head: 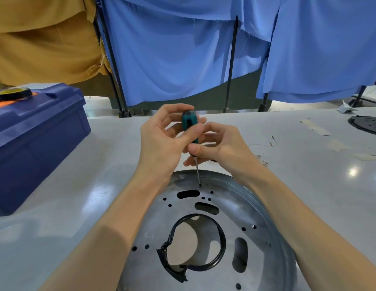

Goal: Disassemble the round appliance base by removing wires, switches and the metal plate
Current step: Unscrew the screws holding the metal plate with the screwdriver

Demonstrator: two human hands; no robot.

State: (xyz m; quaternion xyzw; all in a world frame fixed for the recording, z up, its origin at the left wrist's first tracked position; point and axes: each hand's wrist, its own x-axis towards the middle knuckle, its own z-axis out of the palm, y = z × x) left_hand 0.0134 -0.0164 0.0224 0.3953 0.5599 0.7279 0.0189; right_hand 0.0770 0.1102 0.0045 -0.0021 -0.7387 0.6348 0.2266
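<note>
Our left grip (pixel 159 143) and right grip (pixel 222 145) are bare hands with short nails; both forearms are uncovered as far as we see them.

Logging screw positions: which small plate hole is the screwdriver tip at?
The farthest hole, by the far rim of the metal plate, beyond the farthest oblong slot; the others lie nearer.

Workshop bench: blue toolbox (pixel 35 143) (tape roll (pixel 13 93) on lid), cloth-draped partition frames (pixel 230 66), wire scraps (pixel 271 143).
</note>
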